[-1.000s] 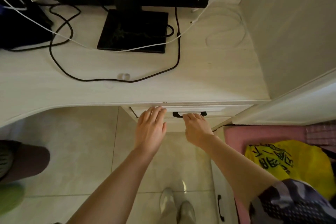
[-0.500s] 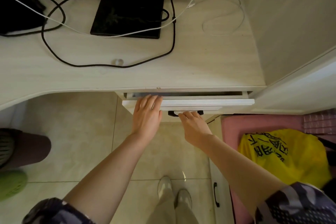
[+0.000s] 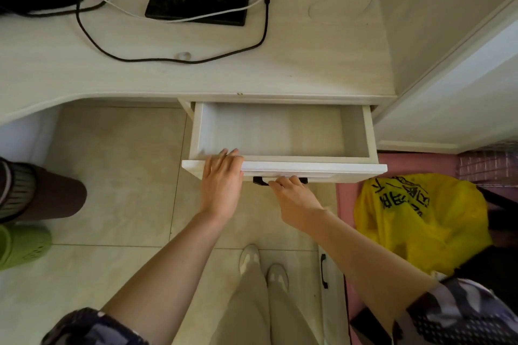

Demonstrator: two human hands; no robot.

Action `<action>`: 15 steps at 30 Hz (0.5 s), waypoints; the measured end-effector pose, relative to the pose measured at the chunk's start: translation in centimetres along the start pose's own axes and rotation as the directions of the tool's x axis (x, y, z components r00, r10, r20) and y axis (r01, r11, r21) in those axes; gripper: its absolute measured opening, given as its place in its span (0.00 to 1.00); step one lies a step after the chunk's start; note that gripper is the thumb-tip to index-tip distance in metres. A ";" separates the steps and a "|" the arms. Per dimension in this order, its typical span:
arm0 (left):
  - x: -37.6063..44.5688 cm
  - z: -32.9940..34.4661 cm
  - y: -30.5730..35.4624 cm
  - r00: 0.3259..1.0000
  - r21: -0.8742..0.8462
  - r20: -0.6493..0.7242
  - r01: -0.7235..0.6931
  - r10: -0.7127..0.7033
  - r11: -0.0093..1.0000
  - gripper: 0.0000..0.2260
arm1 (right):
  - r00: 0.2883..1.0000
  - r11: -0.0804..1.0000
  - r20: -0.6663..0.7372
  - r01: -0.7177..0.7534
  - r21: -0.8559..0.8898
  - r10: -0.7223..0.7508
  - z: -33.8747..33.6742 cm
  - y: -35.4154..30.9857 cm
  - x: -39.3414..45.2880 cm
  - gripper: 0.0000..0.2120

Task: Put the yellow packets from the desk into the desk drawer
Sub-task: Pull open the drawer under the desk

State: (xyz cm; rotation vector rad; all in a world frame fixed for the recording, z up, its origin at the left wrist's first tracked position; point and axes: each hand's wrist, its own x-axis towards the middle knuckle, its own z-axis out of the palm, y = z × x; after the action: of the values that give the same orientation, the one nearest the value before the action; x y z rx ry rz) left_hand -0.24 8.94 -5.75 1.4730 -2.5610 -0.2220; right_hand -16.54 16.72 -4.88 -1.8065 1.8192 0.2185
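Gaping drawer (image 3: 283, 131), nothing visible inside.

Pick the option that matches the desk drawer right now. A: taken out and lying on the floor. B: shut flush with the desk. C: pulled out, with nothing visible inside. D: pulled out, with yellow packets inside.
C: the drawer stands pulled out under the desk edge, its visible floor bare, with the right hand at the black handle and the left hand on the front's top edge.
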 end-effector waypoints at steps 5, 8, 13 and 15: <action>-4.5 -0.6 0.8 0.999 -0.010 0.024 0.029 -0.029 1.000 0.14 | 0.998 1.000 0.063 0.009 -0.007 -0.009 2.1 -1.2 -3.4 0.26; -6.8 -1.1 1.2 0.999 -0.015 0.029 0.033 -0.032 0.999 0.14 | 0.997 1.000 0.079 -0.002 0.003 0.002 3.3 -1.9 -5.0 0.27; -9.6 -1.7 2.0 0.998 -0.030 0.052 0.037 -0.035 0.999 0.13 | 0.995 1.000 0.102 0.004 0.001 -0.004 4.9 -2.5 -7.4 0.30; -10.6 -1.8 2.2 0.997 -0.041 0.071 0.043 -0.040 0.998 0.13 | 0.994 1.000 0.112 0.007 -0.008 -0.006 5.4 -2.6 -8.3 0.30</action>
State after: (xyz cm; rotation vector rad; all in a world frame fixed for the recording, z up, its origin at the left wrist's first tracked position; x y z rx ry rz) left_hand 3.55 19.15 -4.40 1.5301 -2.5644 -0.3381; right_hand -13.10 26.32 -4.57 -1.7696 1.7364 0.3188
